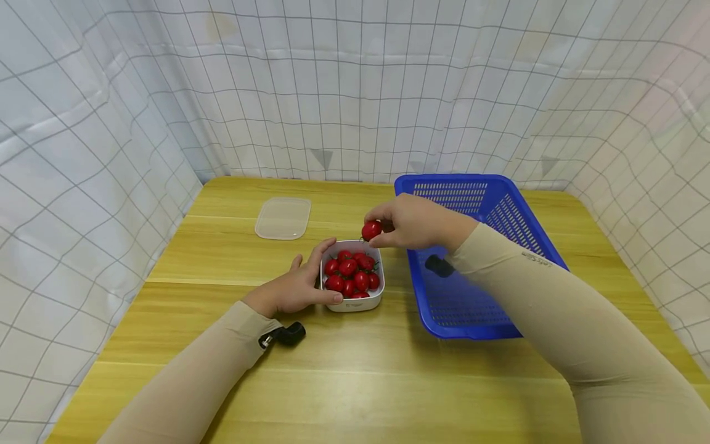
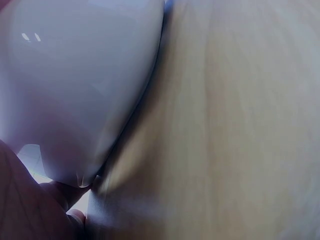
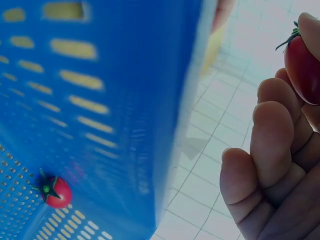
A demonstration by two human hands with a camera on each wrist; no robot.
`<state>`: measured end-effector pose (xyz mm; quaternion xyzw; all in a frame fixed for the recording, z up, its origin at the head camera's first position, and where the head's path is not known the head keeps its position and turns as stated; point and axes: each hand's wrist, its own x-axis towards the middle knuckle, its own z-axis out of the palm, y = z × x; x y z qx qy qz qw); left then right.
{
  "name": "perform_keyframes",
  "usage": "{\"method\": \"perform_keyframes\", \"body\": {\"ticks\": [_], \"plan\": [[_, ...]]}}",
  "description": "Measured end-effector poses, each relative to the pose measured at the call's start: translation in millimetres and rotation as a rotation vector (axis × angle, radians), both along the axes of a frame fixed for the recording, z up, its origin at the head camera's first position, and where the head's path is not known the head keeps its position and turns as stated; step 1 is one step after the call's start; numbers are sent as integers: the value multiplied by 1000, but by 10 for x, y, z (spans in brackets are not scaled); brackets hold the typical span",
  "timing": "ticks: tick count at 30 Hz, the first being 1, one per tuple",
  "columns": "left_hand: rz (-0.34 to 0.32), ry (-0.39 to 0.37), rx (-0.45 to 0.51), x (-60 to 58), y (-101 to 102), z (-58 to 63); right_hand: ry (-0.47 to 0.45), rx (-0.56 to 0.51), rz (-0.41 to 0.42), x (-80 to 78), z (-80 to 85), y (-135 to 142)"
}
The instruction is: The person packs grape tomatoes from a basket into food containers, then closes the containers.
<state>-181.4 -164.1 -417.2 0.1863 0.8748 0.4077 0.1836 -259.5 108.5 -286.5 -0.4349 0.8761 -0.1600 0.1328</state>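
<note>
My right hand [image 1: 416,222] pinches a red cherry tomato [image 1: 371,230] between thumb and fingers, just above the back right corner of a white square container [image 1: 355,304]. The right wrist view shows the green stem on this held tomato [image 3: 303,67]. Inside the container lie several more cherry tomatoes [image 1: 348,267], some with green stems. With thumb at the front rim and fingers along the far left side, my left hand [image 1: 296,287] holds the container on the table. In the left wrist view the container's smooth white wall [image 2: 85,75] fills the upper left.
A blue slotted basket [image 1: 418,290] stands to the right, partly under my right forearm. One cherry tomato [image 3: 59,194] lies inside it, seen in the right wrist view. A translucent flat lid [image 1: 284,218] rests behind my left hand on the wooden table [image 1: 333,394]. Gridded white curtains [image 1: 344,92] surround the table.
</note>
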Motion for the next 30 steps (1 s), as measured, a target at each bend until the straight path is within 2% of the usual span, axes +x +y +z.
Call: {"method": "perform_keyframes", "body": {"ticks": [6, 10, 21, 30], "plan": [[5, -9, -5, -3, -9, -6, -20, 3, 33, 29, 34, -93], [-14, -15, 3, -23, 37, -17, -26, 27, 30, 52, 50, -110], [-26, 21, -11, -41, 18, -12, 27, 72, 80, 97, 116, -289], [-30, 27, -12, -32, -8, -5, 35, 128, 128, 128, 109, -446]]}}
